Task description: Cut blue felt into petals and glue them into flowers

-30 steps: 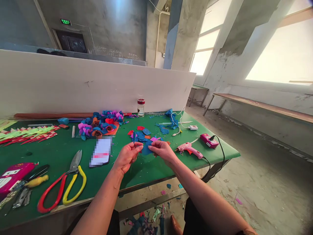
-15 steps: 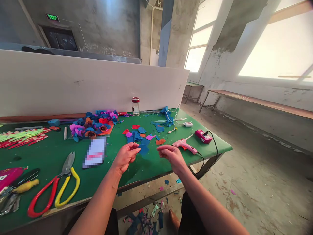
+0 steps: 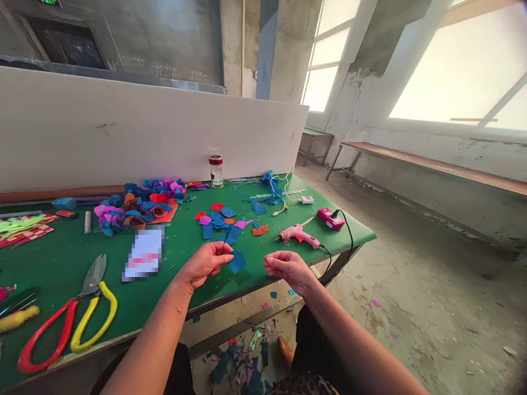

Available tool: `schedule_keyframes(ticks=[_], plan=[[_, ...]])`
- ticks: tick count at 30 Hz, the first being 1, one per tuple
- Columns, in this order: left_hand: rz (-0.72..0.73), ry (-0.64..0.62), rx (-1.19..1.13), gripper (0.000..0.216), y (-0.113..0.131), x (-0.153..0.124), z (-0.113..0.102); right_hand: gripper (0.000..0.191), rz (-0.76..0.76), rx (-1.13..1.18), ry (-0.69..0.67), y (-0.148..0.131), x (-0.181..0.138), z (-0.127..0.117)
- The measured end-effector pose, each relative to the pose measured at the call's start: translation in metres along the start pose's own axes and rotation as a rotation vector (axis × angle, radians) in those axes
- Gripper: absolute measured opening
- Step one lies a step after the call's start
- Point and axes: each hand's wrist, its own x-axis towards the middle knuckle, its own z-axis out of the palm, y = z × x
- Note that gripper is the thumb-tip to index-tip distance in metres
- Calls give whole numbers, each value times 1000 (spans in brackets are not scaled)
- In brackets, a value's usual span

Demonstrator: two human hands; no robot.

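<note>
My left hand (image 3: 208,263) is pinched over the green tabletop, holding a flat blue paper piece (image 3: 237,262) between thumb and fingers. A narrow dark blue strip (image 3: 226,235) stands up from the same grip; its lower end is hidden. Off to the right, my right hand (image 3: 290,267) has thumb and fingertips pressed together, apart from the paper. Whether anything small is in that pinch cannot be made out. Behind the hands lie cut paper pieces (image 3: 219,220) in blue, red, pink and orange. A pink glue gun (image 3: 300,235) rests beyond my right hand.
Red-and-yellow-handled shears (image 3: 91,291) lie at left, near a blurred white card (image 3: 144,255). Paper flowers (image 3: 138,206) are heaped at the back. A lidded glass jar (image 3: 216,173) stands before the white board (image 3: 164,126). The glue gun's cord joins a pink box (image 3: 330,219).
The view has shifted right and slightly down. My right fingers have closed from a looser curl into a pinch. The blue paper in my left hand has tilted.
</note>
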Motion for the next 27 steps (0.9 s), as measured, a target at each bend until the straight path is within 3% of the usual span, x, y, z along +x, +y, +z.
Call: schedule_keyframes(ticks=[3, 6, 8, 10, 13, 15, 16, 18, 20, 25, 27], plan=[[8, -7, 176, 31, 0, -1, 1, 33, -148, -221, 56, 5, -16, 2], [65, 8, 301, 29, -1, 0, 2, 21, -387, -663, -33, 6, -38, 2], [102, 16, 338, 28, -4, 4, 3, 16, -467, -919, -68, 0, -46, -7], [112, 20, 362, 28, -8, 7, 2, 19, -496, -1054, 3, -13, -43, -28], [116, 16, 384, 26, -13, 12, 0, 26, -607, -1188, 233, -41, -19, -77], [115, 17, 386, 25, -14, 13, -1, 39, -519, -1330, 388, -56, 3, -110], [109, 17, 388, 25, -14, 13, -1, 39, -425, -1383, 377, -60, 14, -123], [95, 19, 394, 24, -14, 12, 0, 36, -330, -1438, 258, -62, 31, -140], [82, 20, 398, 25, -13, 11, 1, 32, -336, -1443, 189, -59, 41, -146], [66, 55, 417, 25, -16, 12, 3, 34, -438, -1403, 240, -61, 36, -140], [69, 80, 436, 24, -17, 13, 3, 36, -463, -1268, 276, -69, 22, -131]])
